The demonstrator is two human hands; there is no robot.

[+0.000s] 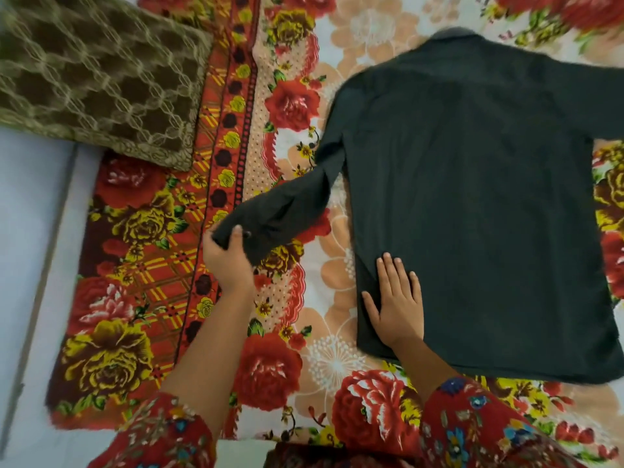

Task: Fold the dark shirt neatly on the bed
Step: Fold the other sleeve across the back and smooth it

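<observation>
The dark shirt [472,197] lies spread flat, back side up, on the flowered bed cover [290,349], its collar at the far end. Its left sleeve [287,211] stretches out toward the lower left, lifted off the cover. My left hand [228,261] grips the cuff end of that sleeve, thumb over the cloth. My right hand [396,302] lies flat with fingers straight, pressing the shirt's near left corner by the hem. The shirt's right sleeve runs out of the frame at the right edge.
A brown and beige patterned cushion [98,76] sits at the upper left on the cover. The cover's left edge ends at a pale floor [30,248]. Flowered cover shows all around the shirt.
</observation>
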